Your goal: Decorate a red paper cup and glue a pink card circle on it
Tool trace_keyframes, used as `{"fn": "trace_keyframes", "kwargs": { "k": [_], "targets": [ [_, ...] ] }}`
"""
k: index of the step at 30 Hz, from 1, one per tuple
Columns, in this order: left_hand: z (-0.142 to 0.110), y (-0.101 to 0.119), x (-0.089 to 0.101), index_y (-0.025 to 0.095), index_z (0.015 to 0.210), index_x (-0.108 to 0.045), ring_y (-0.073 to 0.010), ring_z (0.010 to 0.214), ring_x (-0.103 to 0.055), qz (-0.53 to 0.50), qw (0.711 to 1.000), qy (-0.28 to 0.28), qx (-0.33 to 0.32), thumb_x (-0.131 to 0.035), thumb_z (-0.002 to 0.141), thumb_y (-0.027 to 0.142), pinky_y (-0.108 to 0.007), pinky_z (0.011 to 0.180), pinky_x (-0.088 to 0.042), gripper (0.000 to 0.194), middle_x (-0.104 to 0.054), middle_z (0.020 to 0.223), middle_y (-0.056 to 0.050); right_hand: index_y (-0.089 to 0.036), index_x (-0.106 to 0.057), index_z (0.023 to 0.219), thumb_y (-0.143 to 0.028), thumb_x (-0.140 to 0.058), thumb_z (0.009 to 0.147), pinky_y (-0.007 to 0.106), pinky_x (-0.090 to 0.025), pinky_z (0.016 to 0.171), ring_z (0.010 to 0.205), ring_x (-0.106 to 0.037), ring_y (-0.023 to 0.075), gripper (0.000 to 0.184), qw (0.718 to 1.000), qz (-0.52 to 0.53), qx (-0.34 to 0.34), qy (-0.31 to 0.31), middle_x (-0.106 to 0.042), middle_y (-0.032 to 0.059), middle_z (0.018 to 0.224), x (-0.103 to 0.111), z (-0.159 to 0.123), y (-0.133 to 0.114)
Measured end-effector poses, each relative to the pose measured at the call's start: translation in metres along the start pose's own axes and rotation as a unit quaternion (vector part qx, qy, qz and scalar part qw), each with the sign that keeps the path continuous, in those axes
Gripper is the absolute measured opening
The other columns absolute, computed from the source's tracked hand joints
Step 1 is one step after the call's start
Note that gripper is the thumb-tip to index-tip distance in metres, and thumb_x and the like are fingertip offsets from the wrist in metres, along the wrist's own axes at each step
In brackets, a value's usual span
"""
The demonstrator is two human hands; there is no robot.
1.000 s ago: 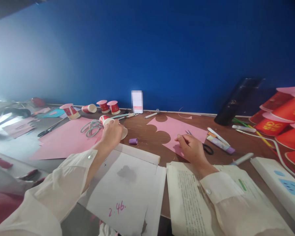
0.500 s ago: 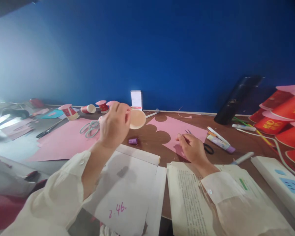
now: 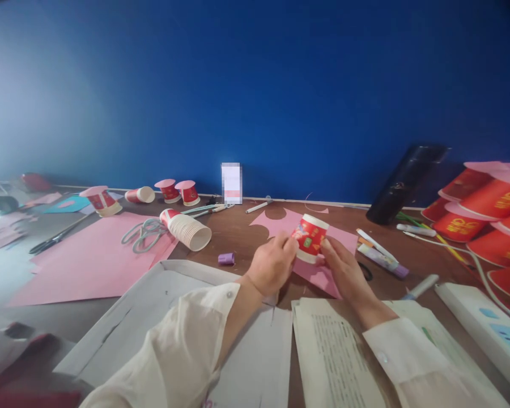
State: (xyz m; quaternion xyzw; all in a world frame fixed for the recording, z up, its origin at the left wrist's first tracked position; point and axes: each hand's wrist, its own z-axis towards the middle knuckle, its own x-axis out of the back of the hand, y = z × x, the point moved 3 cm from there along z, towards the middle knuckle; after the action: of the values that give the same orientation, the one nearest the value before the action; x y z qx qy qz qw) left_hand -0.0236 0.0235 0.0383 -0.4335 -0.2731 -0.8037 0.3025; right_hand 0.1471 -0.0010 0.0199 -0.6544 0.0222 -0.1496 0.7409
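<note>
A red paper cup (image 3: 310, 237) with white bands at both ends is held above the pink paper with cut-out curves (image 3: 335, 280). My left hand (image 3: 272, 263) grips its left side, fingers closed against the wall. On the opposite side, my right hand (image 3: 344, 266) has its thumb and fingers pressed to the cup. Black scissor handles (image 3: 366, 271) show beside the right hand; their blades are hidden. A stack of nested paper cups (image 3: 189, 231) lies on its side to the left, with a purple cap (image 3: 226, 259) near it.
Red cups with pink paper discs (image 3: 459, 221) are piled at right, behind a power strip (image 3: 484, 323). A black bottle (image 3: 402, 184) leans by the blue wall (image 3: 255, 85). Pink sheets (image 3: 89, 266), grey cord (image 3: 142, 235), a glue stick (image 3: 382, 260) and printed pages (image 3: 331, 345) lie around.
My left hand has brought the cup right and down from above the table's middle. My right hand has left the scissors area and now holds the cup too. The view has shifted slightly.
</note>
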Motion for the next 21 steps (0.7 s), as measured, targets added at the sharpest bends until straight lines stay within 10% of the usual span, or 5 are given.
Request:
{"fn": "trace_keyframes", "kwargs": {
  "k": [6,11,21],
  "targets": [
    [-0.002,0.0,-0.003,0.022,0.101,-0.059,-0.0197,0.09,-0.061,-0.056,0.996,-0.034,-0.064,-0.041,0.096,0.018,-0.031,0.072,-0.052,0.018,-0.061,0.107,-0.008,-0.019,-0.07,0.108,-0.057,-0.078,0.07,0.039,-0.055,0.08,0.092,-0.07,0.0289,0.055,0.998,-0.051,-0.016,0.04,-0.076,0.0085,0.098,-0.001,0.001,0.002],
    [0.011,-0.034,0.005,0.016,0.115,-0.064,-0.0267,0.107,-0.06,-0.016,0.998,-0.012,0.064,-0.044,0.091,0.011,-0.04,0.094,-0.051,0.031,-0.064,0.115,-0.014,-0.019,-0.069,0.107,-0.063,-0.073,0.072,0.034,-0.052,0.063,0.076,-0.068,0.0253,0.057,0.976,-0.08,-0.069,0.191,-0.074,0.0077,0.09,0.014,0.005,0.005],
    [0.086,-0.07,-0.016,0.015,0.111,-0.072,-0.0277,0.115,-0.062,0.062,0.966,-0.211,0.136,-0.046,0.09,0.015,-0.037,0.098,-0.05,0.033,-0.069,0.12,-0.016,-0.018,-0.065,0.104,-0.056,-0.075,0.072,0.041,-0.053,0.083,0.087,-0.068,0.0256,0.051,0.966,-0.005,0.044,0.254,-0.072,0.0079,0.096,0.023,0.005,-0.005]
  ]
}}
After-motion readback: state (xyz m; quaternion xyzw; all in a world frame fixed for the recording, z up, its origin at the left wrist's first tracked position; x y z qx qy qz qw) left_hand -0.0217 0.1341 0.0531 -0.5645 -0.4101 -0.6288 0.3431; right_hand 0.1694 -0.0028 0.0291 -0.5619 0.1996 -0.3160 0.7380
